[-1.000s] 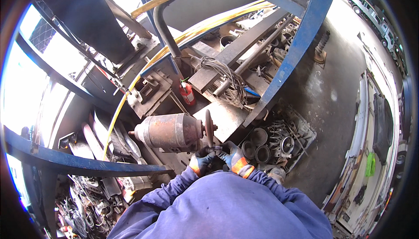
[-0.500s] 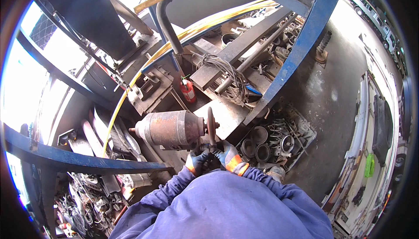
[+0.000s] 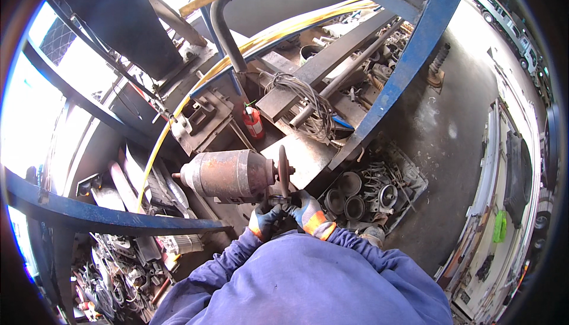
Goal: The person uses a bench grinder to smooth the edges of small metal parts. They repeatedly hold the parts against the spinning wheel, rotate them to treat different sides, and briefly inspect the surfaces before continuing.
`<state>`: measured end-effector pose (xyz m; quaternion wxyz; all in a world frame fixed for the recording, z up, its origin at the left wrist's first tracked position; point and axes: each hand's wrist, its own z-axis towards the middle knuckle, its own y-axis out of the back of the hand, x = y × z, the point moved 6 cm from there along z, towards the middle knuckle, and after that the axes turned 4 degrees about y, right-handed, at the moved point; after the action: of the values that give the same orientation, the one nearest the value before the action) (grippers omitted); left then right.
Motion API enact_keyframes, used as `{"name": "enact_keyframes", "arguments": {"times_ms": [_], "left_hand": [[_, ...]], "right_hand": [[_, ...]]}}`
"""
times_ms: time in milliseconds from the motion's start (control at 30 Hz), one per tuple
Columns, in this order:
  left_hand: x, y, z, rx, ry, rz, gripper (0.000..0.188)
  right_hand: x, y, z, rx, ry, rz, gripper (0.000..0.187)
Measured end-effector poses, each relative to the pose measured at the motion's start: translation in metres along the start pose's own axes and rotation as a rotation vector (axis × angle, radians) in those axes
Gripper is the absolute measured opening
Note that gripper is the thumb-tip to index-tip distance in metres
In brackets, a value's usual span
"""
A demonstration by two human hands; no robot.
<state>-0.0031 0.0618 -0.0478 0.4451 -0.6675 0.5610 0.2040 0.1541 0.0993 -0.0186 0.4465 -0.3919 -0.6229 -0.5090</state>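
Note:
A rusty bench grinder [image 3: 228, 175] with a thick cylindrical motor body lies just beyond my hands. Its round grinding wheel [image 3: 284, 172] sits edge-on at the right end of the shaft. Both of my hands wear grey-blue gloves with orange bands. My left hand [image 3: 267, 219] is closed below the motor's right end, beside the wheel's lower edge. Close on its right, my right hand [image 3: 307, 211] is closed too, with the fingertips of both nearly meeting under the wheel. A small dark piece seems to be between them, but the gloves hide its kind.
Blue steel beams [image 3: 409, 58] cross at the left and right. A red bottle [image 3: 253, 122] stands behind the grinder. Coiled cable [image 3: 308, 102] hangs over metal bars. At right, a crate [image 3: 418, 185] holds metal parts; scrap [image 3: 118, 274] lies piled at lower left.
The view has shifted very slightly. Both hands stay together at the wheel's lower edge, with hardly any visible movement.

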Motion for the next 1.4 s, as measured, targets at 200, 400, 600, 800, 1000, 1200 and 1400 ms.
{"name": "enact_keyframes", "arguments": {"times_ms": [200,400,600,800,1000,1200,1400], "left_hand": [[0.011,-0.001,0.008,0.025,0.047,0.001,0.029],[0.010,-0.014,0.017,0.099,-0.046,0.044,0.027],[-0.007,-0.027,0.011,0.067,0.010,0.131,0.025],[-0.012,-0.027,0.012,0.067,0.006,0.150,0.026],[-0.011,-0.010,0.009,0.051,-0.059,0.161,0.032],[0.004,0.002,0.011,0.067,0.023,-0.098,0.031],[-0.002,0.004,0.008,0.057,-0.016,-0.044,0.026]], "right_hand": [[0.005,0.010,-0.007,-0.059,0.029,0.008,0.041],[0.007,0.020,-0.013,-0.043,0.027,0.126,0.039],[-0.001,0.024,-0.016,-0.039,-0.032,0.249,0.041],[-0.007,0.021,-0.012,-0.037,-0.022,0.156,0.038],[-0.005,0.006,-0.004,0.009,-0.057,0.218,0.040],[-0.008,-0.009,-0.001,0.053,-0.223,0.439,0.036],[-0.025,-0.018,0.000,0.075,-0.241,0.443,0.031]]}}
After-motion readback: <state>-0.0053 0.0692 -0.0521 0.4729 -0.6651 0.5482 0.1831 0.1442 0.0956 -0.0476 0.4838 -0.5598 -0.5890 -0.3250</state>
